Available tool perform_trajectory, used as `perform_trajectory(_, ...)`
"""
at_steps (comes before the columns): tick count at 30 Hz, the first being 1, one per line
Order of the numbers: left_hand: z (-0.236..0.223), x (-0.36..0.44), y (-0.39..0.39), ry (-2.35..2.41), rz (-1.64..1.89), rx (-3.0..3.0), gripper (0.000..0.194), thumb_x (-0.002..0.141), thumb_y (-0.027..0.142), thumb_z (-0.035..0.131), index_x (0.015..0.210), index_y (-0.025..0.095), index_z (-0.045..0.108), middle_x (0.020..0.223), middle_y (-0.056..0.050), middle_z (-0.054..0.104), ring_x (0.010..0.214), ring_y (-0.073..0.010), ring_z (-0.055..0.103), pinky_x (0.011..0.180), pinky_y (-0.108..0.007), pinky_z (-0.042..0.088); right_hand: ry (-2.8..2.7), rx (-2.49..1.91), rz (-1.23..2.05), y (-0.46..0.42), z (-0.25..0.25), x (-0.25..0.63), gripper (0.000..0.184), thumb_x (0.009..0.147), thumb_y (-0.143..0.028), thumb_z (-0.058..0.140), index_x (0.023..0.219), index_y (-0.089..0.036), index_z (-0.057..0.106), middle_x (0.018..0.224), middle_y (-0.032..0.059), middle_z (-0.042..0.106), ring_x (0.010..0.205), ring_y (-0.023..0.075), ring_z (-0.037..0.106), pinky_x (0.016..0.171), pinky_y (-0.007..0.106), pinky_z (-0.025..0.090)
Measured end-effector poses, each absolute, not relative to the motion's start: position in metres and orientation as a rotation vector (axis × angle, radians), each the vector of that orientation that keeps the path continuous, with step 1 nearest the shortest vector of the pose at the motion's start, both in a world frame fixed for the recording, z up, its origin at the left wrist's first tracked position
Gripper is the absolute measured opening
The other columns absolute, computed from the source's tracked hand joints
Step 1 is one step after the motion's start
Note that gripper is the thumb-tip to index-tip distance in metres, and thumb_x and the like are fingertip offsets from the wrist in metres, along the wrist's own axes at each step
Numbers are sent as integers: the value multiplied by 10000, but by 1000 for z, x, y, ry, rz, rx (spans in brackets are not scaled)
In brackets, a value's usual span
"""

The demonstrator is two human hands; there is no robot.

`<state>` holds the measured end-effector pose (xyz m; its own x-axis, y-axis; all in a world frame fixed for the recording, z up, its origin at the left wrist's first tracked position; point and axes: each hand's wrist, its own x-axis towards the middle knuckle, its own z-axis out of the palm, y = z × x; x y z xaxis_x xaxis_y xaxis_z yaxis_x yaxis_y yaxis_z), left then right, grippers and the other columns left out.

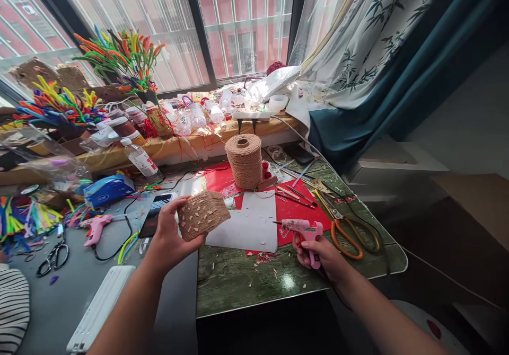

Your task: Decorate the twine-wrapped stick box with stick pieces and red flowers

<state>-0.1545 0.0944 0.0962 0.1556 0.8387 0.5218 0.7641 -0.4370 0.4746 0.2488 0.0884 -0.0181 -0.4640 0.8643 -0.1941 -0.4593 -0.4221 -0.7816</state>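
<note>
My left hand (pixel 172 238) grips a small twine-wrapped box (pixel 203 214) by its sides, tilted above the table. Small pale chips dot the face of the box turned toward me. In my right hand (pixel 318 254) is a pink hot glue gun (pixel 304 229), its nozzle pointing left toward the box, with a gap between them. Beneath the two hands lie a white sheet (pixel 242 230) and red paper (pixel 318 206), with pale chips scattered on the green tabletop (pixel 238 286). A large spool of twine (pixel 244 164) stands upright behind the box.
Orange-handled scissors (pixel 348 238) lie right of my right hand. On the left are another pink glue gun (pixel 97 229), black scissors (pixel 53 257) and a white device (pixel 101 307). Plastic bottles (pixel 141 159) and colourful pipe cleaners (pixel 127 58) crowd the sill. A striped sleeve (pixel 14 307) shows at far left.
</note>
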Motion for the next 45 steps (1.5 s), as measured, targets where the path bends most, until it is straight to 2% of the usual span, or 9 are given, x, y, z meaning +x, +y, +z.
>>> perform_trajectory(9,90,-125,87,1532,864,2229,879,777,317,806,1511,267,325,1465,-135,491,1368,-330,507,1173,-538,412,-826,-775,1964,88,-19,250,161,836,-292,720,904,-155,671,721,6,595,473,82,472,473,235,338)
perform_trajectory(18,86,-119,92,1550,608,2407,897,775,407,823,1533,246,370,1512,-166,488,1412,-385,460,1155,-602,394,-836,-805,1965,88,-23,252,171,835,-295,710,926,-157,671,745,12,604,478,82,472,482,238,342)
perform_trajectory(21,84,-106,75,1487,861,2573,628,840,316,788,1409,275,526,1432,-124,579,1349,-346,519,1147,-574,394,-824,-811,1974,88,-19,251,183,818,-300,726,913,-156,666,724,9,602,479,87,481,486,239,338)
perform_trajectory(23,75,-93,60,1307,1003,2669,366,905,155,681,1240,292,625,1232,-63,695,1161,-262,629,1060,-477,468,-824,-815,1971,88,-17,251,193,811,-306,732,911,-155,666,716,10,602,472,90,478,476,241,333)
perform_trajectory(24,68,-84,53,1210,959,2702,338,916,105,637,1208,275,635,1158,-53,721,1076,-235,652,1006,-432,496,-828,-814,1970,88,-16,250,195,810,-308,732,911,-154,667,718,11,604,468,89,474,472,241,331)
perform_trajectory(29,27,-47,33,1116,435,2818,394,943,71,528,1307,194,615,1112,-100,724,938,-238,658,839,-385,556,-827,-783,1972,88,-18,250,177,814,-293,728,897,-152,662,731,13,607,464,81,469,471,239,334)
perform_trajectory(35,5,-37,37,1292,311,2758,423,979,158,508,1395,185,584,1022,-124,701,900,-282,660,816,-447,568,-855,-754,1973,88,-20,251,154,842,-279,704,925,-160,655,741,9,599,473,82,468,473,236,341)
perform_trajectory(40,7,-33,43,1317,298,2669,369,988,176,494,1328,203,636,1024,-134,702,919,-293,664,836,-451,556,-863,-827,1949,87,-23,252,187,834,-308,710,930,-158,652,756,14,590,488,84,460,479,239,345)
perform_trajectory(45,14,-25,43,1418,344,2509,253,1014,227,479,1114,242,711,991,-96,704,915,-251,675,814,-365,537,-874,-806,1960,87,-25,253,174,859,-317,694,926,-163,651,758,10,585,489,83,454,481,239,336)
